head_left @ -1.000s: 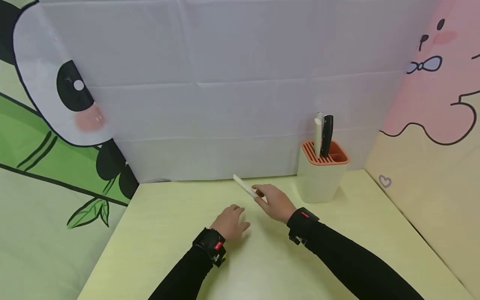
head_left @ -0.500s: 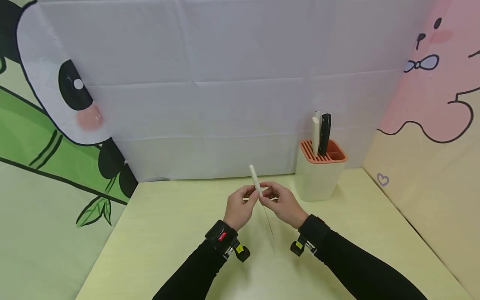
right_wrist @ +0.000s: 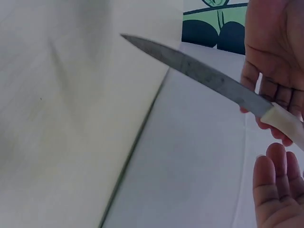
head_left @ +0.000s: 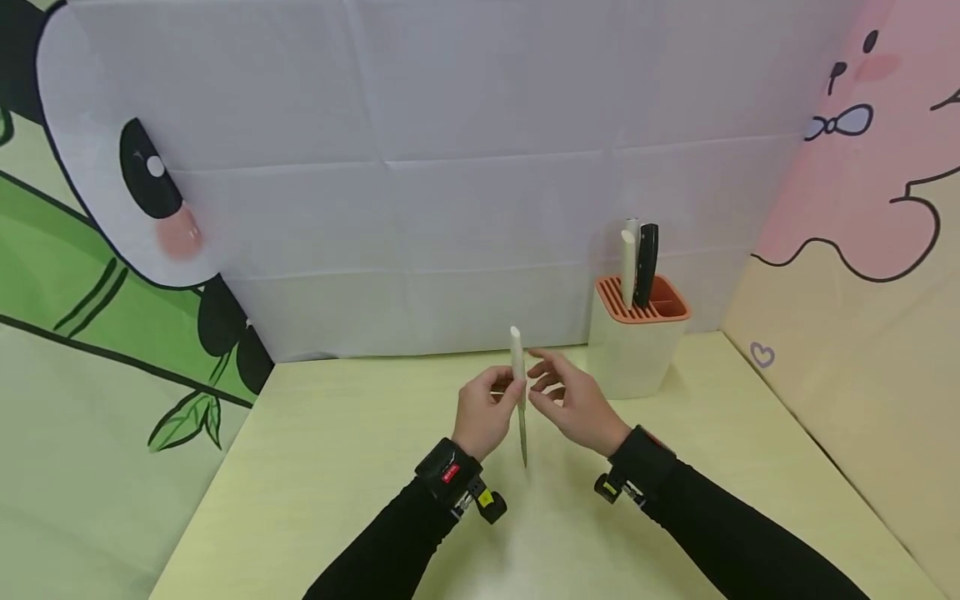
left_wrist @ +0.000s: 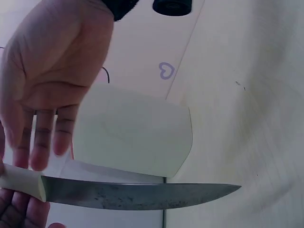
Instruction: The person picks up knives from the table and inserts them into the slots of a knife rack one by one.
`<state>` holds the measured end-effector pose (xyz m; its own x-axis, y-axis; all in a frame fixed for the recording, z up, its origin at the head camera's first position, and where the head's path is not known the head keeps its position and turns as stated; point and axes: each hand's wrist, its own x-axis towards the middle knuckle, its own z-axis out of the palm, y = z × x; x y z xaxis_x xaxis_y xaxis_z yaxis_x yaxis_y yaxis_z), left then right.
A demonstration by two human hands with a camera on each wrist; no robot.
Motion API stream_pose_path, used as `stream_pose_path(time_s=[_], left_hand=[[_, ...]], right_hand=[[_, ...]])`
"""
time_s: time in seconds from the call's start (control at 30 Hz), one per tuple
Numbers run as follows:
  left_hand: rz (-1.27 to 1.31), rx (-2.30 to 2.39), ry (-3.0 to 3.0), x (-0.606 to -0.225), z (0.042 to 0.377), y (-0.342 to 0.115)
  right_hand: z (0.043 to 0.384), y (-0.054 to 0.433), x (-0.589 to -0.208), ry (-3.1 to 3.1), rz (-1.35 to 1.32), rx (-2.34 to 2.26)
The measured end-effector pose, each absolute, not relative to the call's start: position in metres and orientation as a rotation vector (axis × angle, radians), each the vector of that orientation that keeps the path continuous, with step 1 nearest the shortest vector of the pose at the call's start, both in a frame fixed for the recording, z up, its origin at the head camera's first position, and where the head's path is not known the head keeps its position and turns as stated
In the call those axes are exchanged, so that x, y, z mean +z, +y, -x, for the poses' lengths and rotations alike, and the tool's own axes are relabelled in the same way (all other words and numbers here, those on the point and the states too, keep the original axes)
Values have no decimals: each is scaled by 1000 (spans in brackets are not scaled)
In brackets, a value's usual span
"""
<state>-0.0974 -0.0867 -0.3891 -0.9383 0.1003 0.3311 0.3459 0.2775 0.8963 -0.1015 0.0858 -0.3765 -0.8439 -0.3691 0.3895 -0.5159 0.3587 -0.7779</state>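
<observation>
A knife with a white handle [head_left: 517, 354] and a long, dark-spotted steel blade [left_wrist: 137, 194] stands nearly upright, point down, in the middle of the head view. My left hand [head_left: 486, 412] pinches its handle between thumb and fingers. Just to the right, my right hand [head_left: 576, 406] has its fingers loosely bent and parted, with nothing in them. The right wrist view shows the blade pointing to the upper left, with my right fingertips [right_wrist: 275, 175] below the handle.
A pale knife block [head_left: 633, 358] with an orange slotted top stands at the back right, holding white and black handles [head_left: 646, 265]. Behind the pale yellow table [head_left: 360, 467] rises a white cloth wall [head_left: 390, 217]; cartoon-printed walls flank both sides.
The knife was in my right hand, tilted left. My left hand came up and took the handle; both hands held it, then the right let go and drew slightly right. The knife now stands more upright.
</observation>
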Motion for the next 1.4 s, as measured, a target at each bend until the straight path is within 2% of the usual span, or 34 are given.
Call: stream_pose_path(time_s=[0.33, 0.73, 0.93, 1.13, 1.4], left_hand=[[511, -1628, -2358, -392, 92, -77], [544, -1627, -2322, -397, 86, -69], [514, -1610, -2343, -402, 84, -74], [496, -1570, -2393, -415, 76, -87], [518, -1567, -2428, -427, 68, -98]], right_hand=[[104, 97, -338, -2447, -900, 1360], [100, 97, -336, -2551, -918, 1223], [103, 107, -327, -2584, -820, 1181], [105, 124, -299, -2577, -648, 1078], [119, 146, -241, -2393, -554, 796]])
